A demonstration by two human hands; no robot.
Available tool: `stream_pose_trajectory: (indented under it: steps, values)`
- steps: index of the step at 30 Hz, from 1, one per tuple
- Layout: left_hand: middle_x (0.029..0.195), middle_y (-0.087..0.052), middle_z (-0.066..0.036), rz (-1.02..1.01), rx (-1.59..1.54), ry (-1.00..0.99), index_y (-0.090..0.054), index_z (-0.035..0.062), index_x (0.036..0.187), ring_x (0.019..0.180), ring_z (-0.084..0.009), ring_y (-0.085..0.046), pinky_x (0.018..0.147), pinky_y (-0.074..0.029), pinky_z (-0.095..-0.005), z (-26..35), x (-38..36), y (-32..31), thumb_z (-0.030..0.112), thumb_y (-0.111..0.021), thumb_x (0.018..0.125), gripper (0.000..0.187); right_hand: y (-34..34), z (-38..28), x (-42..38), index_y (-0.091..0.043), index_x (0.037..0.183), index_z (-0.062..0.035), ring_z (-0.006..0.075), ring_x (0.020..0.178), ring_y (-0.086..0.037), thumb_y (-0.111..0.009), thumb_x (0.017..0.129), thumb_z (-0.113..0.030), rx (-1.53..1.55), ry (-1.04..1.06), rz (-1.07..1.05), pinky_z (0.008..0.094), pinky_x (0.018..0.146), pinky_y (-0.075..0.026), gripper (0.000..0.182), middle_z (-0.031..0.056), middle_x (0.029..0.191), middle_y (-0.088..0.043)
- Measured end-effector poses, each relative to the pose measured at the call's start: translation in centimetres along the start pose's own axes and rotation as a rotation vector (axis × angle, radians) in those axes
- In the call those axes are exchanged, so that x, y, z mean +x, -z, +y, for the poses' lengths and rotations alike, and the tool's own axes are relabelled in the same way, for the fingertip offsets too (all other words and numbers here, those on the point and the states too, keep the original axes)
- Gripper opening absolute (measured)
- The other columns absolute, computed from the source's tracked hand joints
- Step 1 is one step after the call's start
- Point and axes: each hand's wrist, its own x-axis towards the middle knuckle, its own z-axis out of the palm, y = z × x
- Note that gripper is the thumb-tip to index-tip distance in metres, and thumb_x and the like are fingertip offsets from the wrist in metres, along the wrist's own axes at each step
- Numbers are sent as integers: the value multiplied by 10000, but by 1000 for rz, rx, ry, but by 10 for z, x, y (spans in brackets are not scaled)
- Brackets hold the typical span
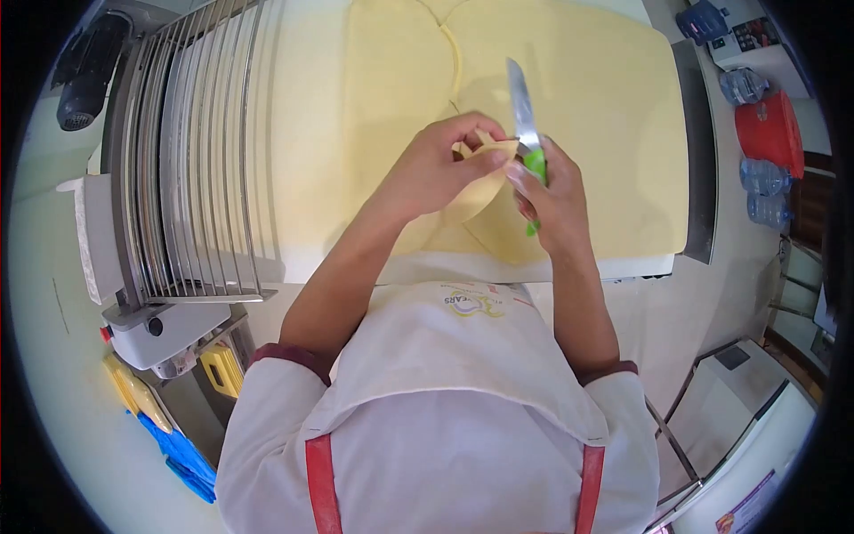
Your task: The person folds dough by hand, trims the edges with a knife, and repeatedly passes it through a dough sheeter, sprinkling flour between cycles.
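Note:
A wide sheet of pale yellow dough (596, 98) covers most of the work surface, with cut lines running through it. In my right hand (560, 200), the fingers wrap around the green handle of a knife (521, 102), its blade pointing away from me. My left hand (440, 165) pinches a raised strip of dough (480, 196) that curves down under the fingers toward the sheet. Both hands are close together over the near part of the sheet, thumbs beside the strip's upper end. The tip of the knife is above the dough, to the right of a long seam (455, 58).
A metal bar guard (209, 151) of a machine stands along the left, with a black motor (93, 71) behind it. At the far right are a red tub (769, 133) and several water bottles (765, 176). Blue gloves or cloth (182, 458) hang at lower left.

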Motion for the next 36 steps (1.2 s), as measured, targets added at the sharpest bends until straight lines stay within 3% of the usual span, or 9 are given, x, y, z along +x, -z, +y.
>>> stream_pose_trajectory:
  steps: [1,4,7,14,17,20,23,26,36]
  values:
    - [815,-568,4,16,-113,-1,-618,46,991,716,-61,-496,634,-411,-233,0,3,-3,223,-664,919,196,-5,-3,6,-590,1063,-18,31,504,-426,-686,841,-71,5,7,-17,202,416,-322,247,4,771,-580]
    - [831,-609,-2,90,-436,253,-623,38,980,720,-69,-526,667,-422,-230,-6,-5,3,221,-665,917,198,-7,-2,19,-592,1069,-17,32,509,-430,-708,821,-63,39,17,-36,205,421,-320,278,-8,744,-555]
    - [828,-633,-1,-107,-314,347,-627,30,982,733,-62,-547,666,-432,-234,-28,-19,14,192,-667,915,180,-8,6,28,-594,1070,-18,34,532,-445,-710,815,-52,-3,13,-40,207,449,-340,282,-15,739,-542]
    - [805,-641,-3,88,-200,367,-649,15,951,720,-59,-555,643,-441,-240,-47,-35,11,151,-674,902,146,-14,35,40,-602,1064,-21,65,655,-516,-715,815,-63,-172,56,-101,240,584,-437,277,-11,793,-567]
    - [793,-636,-4,180,-111,302,-659,0,942,696,-67,-545,629,-437,-242,-52,-32,14,151,-672,896,158,-7,48,44,-595,1085,-6,131,684,-578,-675,842,-72,-286,192,-40,276,620,-465,264,45,823,-611]
    - [776,-625,-5,213,143,300,-662,-18,955,662,-75,-521,598,-417,-241,-61,-19,22,162,-673,889,191,5,32,31,-589,1146,-10,232,713,-632,-613,874,-60,-654,442,105,333,645,-495,278,127,884,-648]
    - [755,-622,-18,243,336,377,-666,-38,953,653,-86,-520,598,-423,-258,-45,-10,30,163,-679,872,218,16,50,22,-582,1220,-43,308,734,-637,-567,897,-46,-854,701,-86,391,655,-508,324,172,905,-639]
    - [739,-619,-23,261,273,376,-675,-44,950,651,-86,-515,597,-422,-264,-54,-15,32,160,-692,857,225,11,38,3,-584,1262,-101,318,734,-632,-579,898,-57,-966,513,-206,421,659,-512,367,147,876,-631]
    - [680,-582,-10,344,203,358,-696,-23,904,603,-89,-463,559,-383,-269,-62,-17,30,176,-708,833,212,3,42,17,-584,1280,-134,314,729,-619,-571,910,-97,-995,512,-268,425,657,-501,371,130,826,-608]
